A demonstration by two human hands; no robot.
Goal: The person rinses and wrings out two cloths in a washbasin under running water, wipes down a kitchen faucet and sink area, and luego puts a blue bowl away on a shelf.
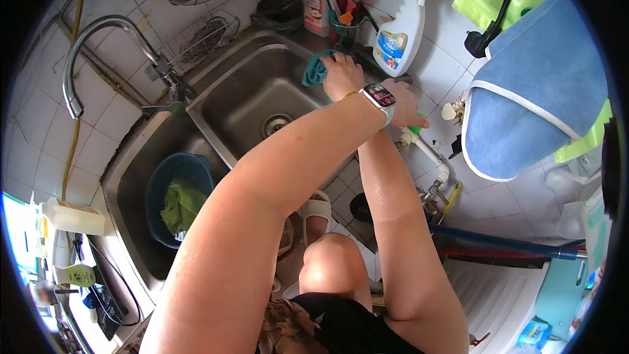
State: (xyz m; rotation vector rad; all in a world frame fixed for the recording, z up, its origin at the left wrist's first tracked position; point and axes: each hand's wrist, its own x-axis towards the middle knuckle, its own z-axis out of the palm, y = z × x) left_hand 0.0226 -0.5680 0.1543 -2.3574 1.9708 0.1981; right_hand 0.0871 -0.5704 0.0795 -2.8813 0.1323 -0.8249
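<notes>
My arms cross, the left forearm passing over the right. My right hand [344, 76] presses a crumpled teal cloth [315, 70] against the back right rim of the stainless steel sink [258, 66], fingers bent over it. My left hand [405, 103], beyond a wristwatch [380, 96], reaches the right end of the sink by the tiled wall. A small green thing [416, 127] shows at its thumb; whether I hold it is hidden. Just behind the hands stands a white spray bottle [404, 29]. The drain [276, 124] lies in the bare basin below.
A chrome faucet [113, 22] arches over the left side. In the left basin a dark blue tub [155, 196] holds green material [182, 204]. Utensils fill a holder [348, 27] at the back. A blue cloth [530, 83] hangs right, near white pipes [430, 152] and a blue pole [501, 241].
</notes>
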